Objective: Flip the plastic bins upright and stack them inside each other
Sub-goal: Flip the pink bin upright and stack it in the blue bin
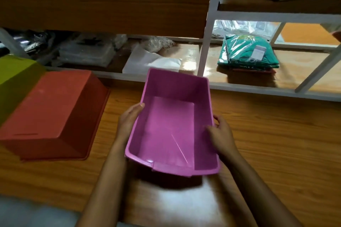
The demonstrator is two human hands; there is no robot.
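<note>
A pink plastic bin (173, 121) is upright, its open side facing up, held a little above the wooden floor in the middle of the view. My left hand (128, 119) grips its left long rim, thumb over the edge. My right hand (220, 133) grips the right long rim, thumb inside the bin. To the left a red bin (53, 114) lies upside down on the floor. Beyond it, at the far left edge, a green bin (15, 77) also lies upside down, partly cut off by the frame.
A white-framed shelf unit (206, 46) runs across the back, low to the floor. On its bottom shelf lie clear-wrapped packages (86, 51), a white bag (153, 61) and a wrapped pile of green clothes (248, 51). Bare wooden floor (276, 143) lies to the right of the pink bin.
</note>
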